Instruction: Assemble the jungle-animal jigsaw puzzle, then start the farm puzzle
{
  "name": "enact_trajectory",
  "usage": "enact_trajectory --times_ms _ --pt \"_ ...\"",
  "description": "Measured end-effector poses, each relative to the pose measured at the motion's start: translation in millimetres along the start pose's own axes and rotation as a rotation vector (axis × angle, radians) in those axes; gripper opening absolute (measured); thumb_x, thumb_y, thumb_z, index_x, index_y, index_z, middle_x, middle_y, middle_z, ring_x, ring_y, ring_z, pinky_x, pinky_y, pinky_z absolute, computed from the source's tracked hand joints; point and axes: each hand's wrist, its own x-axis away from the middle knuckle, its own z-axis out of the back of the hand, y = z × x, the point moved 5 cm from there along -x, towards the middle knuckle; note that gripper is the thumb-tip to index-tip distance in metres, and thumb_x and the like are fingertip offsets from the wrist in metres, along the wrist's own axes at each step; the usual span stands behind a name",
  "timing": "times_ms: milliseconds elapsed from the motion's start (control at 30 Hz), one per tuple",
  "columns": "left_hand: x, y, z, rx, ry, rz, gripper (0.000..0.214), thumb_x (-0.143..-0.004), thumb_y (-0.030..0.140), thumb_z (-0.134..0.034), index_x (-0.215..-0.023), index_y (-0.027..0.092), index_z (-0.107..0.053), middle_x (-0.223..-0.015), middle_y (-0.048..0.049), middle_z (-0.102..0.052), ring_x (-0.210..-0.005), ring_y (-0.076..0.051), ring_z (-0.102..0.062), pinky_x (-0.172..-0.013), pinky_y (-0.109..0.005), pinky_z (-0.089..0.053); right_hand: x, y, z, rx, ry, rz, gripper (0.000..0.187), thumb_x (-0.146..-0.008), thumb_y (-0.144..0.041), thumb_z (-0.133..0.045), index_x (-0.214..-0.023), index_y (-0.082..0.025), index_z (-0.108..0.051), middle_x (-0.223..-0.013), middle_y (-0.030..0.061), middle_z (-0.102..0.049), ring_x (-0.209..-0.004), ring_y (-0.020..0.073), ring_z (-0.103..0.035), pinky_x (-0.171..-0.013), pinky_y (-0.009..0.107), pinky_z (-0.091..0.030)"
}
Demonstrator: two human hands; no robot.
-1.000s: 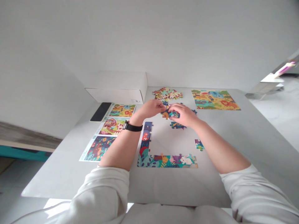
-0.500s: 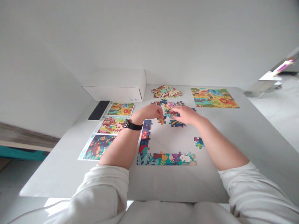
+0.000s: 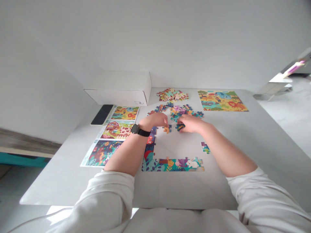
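Observation:
My left hand (image 3: 157,120), wearing a black watch (image 3: 139,130), has its fingers closed at a dark jigsaw piece with an orange figure (image 3: 167,129). Facing it, my right hand (image 3: 191,123) pinches a dark blue jigsaw piece (image 3: 180,127) at its right side. Below them lies a partly joined jigsaw border (image 3: 170,165), its left column running up beneath my left wrist. Loose dark and teal pieces (image 3: 177,111) are heaped just beyond both hands. A single purple and green piece (image 3: 205,148) rests beside my right forearm.
At the back is another pile of pieces (image 3: 172,94), with a finished animal puzzle (image 3: 223,101) right of it. A white box (image 3: 119,95) stands back left. In front lie a phone (image 3: 102,114) and a sheet of three pictures (image 3: 118,131) on the white table (image 3: 175,191).
Both hands have come slightly nearer to me, away from the heap. The right one has drawn the dark blue piece leftward and turned it; the orange-figured piece has shifted down with the left.

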Motion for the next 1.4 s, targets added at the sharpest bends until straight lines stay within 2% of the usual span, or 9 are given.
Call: enact_trajectory --times_ms 167,400,500,600,767,1000,1200,1300,1400 --pt "-3.1 4.1 -3.6 -0.062 -0.001 -0.007 0.008 -0.080 0.032 -0.078 -0.080 0.024 -0.079 -0.085 -0.0030 -0.079 -0.079 -0.022 -0.071 -0.071 -0.028 -0.047 0.8 4.2 -3.3 -0.006 -0.020 -0.029 0.037 -0.066 -0.031 -0.095 -0.098 -0.026 -0.077 -0.108 0.0117 -0.075 -0.101 0.0335 -0.072 -0.082 0.039 -0.056" --pt "-3.5 15.4 -8.1 -0.093 -0.010 -0.064 0.016 -0.085 0.036 -0.073 -0.090 0.023 -0.080 -0.093 -0.0058 -0.080 -0.088 -0.024 -0.072 -0.076 -0.029 -0.049 9.6 16.4 4.0 0.114 -0.140 -0.107 0.037 -0.063 -0.032 -0.093 -0.093 -0.024 -0.075 -0.098 0.0100 -0.076 -0.075 0.0245 -0.072 -0.058 0.032 -0.049" --pt "-3.0 16.3 -8.2 -0.092 -0.002 -0.053 0.015 -0.084 0.036 -0.074 -0.089 0.023 -0.079 -0.093 -0.0053 -0.080 -0.087 -0.023 -0.072 -0.075 -0.028 -0.049 11.6 17.7 5.1 0.157 -0.205 -0.138 0.036 -0.065 -0.031 -0.092 -0.096 -0.024 -0.075 -0.097 0.0097 -0.078 -0.069 0.0225 -0.071 -0.055 0.031 -0.047" --pt "-3.5 15.6 -7.7 -0.087 0.014 -0.054 0.016 -0.084 0.038 -0.074 -0.087 0.023 -0.078 -0.093 -0.0045 -0.080 -0.086 -0.022 -0.071 -0.073 -0.027 -0.048 12.4 14.1 8.9 0.188 -0.251 -0.147 0.037 -0.067 -0.031 -0.091 -0.100 -0.023 -0.076 -0.102 0.0105 -0.079 -0.074 0.0238 -0.073 -0.058 0.031 -0.049" --pt "-7.1 11.3 -9.3 -0.087 -0.002 -0.028 0.016 -0.084 0.038 -0.073 -0.086 0.022 -0.078 -0.091 -0.0039 -0.079 -0.084 -0.021 -0.070 -0.072 -0.027 -0.046 15.6 3.8 17.0 0.219 -0.376 -0.191 0.047 -0.074 -0.034 -0.087 -0.116 -0.019 -0.074 -0.122 0.0156 -0.076 -0.097 0.0304 -0.075 -0.069 0.033 -0.053" --pt "-4.7 12.3 -7.7 -0.066 0.012 -0.041 0.014 -0.082 0.037 -0.076 -0.083 0.023 -0.076 -0.091 -0.0029 -0.080 -0.084 -0.021 -0.071 -0.070 -0.027 -0.044 16.3 -0.7 20.2 0.223 -0.382 -0.219 0.052 -0.074 -0.034 -0.088 -0.122 -0.020 -0.073 -0.127 0.0161 -0.075 -0.100 0.0300 -0.074 -0.072 0.032 -0.052" --pt "-1.1 10.9 3.7 -0.047 0.115 0.004 0.014 -0.082 0.037 -0.075 -0.084 0.023 -0.076 -0.088 -0.0032 -0.078 -0.082 -0.022 -0.069 -0.069 -0.029 -0.043 17.0 -1.6 20.9 0.195 -0.340 -0.223 0.046 -0.071 -0.031 -0.090 -0.113 -0.021 -0.076 -0.120 0.0149 -0.076 -0.093 0.0296 -0.074 -0.066 0.033 -0.048" --pt "-0.4 2.7 15.0 -0.021 0.225 0.049 0.016 -0.086 0.039 -0.070 -0.089 0.024 -0.077 -0.090 -0.0038 -0.078 -0.080 -0.023 -0.069 -0.069 -0.030 -0.044 17.4 0.6 21.5 0.162 -0.317 -0.202 0.043 -0.069 -0.031 -0.092 -0.108 -0.022 -0.076 -0.117 0.0130 -0.077 -0.092 0.0288 -0.073 -0.067 0.033 -0.049" --pt "4.1 -3.7 29.8 0.009 0.355 0.057 0.018 -0.089 0.037 -0.066 -0.094 0.023 -0.077 -0.091 -0.0049 -0.078 -0.081 -0.022 -0.068 -0.070 -0.030 -0.044 17.2 6.5 25.9 0.116 -0.260 -0.185 0.040 -0.074 -0.033 -0.090 -0.110 -0.023 -0.076 -0.116 0.0105 -0.078 -0.098 0.0283 -0.073 -0.073 0.032 -0.050"
